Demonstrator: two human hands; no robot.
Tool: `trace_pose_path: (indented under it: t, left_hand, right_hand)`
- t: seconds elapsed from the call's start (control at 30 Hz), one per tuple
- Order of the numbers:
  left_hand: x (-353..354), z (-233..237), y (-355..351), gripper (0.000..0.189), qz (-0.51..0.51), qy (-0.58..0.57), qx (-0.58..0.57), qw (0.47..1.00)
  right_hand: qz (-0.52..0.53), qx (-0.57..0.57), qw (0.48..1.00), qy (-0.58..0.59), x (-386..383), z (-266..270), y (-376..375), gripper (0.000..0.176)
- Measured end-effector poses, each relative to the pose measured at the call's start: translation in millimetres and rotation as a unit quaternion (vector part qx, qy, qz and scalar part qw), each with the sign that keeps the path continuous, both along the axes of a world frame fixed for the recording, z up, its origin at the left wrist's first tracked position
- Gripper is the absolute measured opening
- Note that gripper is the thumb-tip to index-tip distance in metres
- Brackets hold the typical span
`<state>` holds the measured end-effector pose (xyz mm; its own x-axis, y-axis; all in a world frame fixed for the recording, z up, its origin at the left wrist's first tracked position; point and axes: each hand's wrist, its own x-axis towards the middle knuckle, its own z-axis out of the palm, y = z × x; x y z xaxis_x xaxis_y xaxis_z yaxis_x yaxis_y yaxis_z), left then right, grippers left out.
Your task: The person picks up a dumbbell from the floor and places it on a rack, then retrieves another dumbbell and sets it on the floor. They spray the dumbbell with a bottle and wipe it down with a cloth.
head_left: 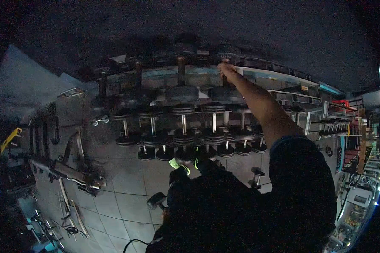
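Observation:
My right hand (227, 69) reaches forward to the top tier of a dumbbell rack. Its fingers are closed around the upright-looking handle of a large dark dumbbell (224, 93), whose two heads show above and below the hand. Low by my left side, my left hand (166, 214) is mostly hidden in shadow and by my dark clothing. A smaller dumbbell (157, 200) hangs there in its grip, with one dark head showing. Beside the right hand's dumbbell sits another large dumbbell (181, 76) with a brownish handle.
Several chrome-handled dumbbells (183, 124) line the lower tier, with smaller ones below. A single dumbbell (257, 177) stands on the tiled floor (126, 204) to the right. A bench-like frame (67, 170) is on the left. More racks (335, 126) stand at right. The light is dim.

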<state>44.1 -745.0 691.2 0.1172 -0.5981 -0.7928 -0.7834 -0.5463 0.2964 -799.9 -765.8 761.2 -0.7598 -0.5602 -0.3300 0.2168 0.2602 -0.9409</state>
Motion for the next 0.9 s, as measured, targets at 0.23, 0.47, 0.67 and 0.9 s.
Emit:
trace_pose_path:
  t: [0.23,0.47,0.67,0.9]
  left_hand:
    - [-13,2,-27,0.049,-0.011,0.003,-0.015,1.0]
    - [-14,9,-55,0.047,-0.046,-0.011,-0.01,0.999]
    - [-19,11,-78,0.045,-0.057,-0.019,-0.023,0.998]
    - [-39,9,-109,0.043,-0.07,-0.004,-0.052,0.996]
  right_hand:
    - [0.084,-0.031,0.985,0.15,56,-45,70,0.012]
    - [0.117,0.249,0.935,0.222,272,1,262,0.043]
    - [-0.016,0.27,0.96,-0.072,365,-3,395,0.03]
    - [-0.172,0.161,0.971,-0.036,278,79,395,0.017]
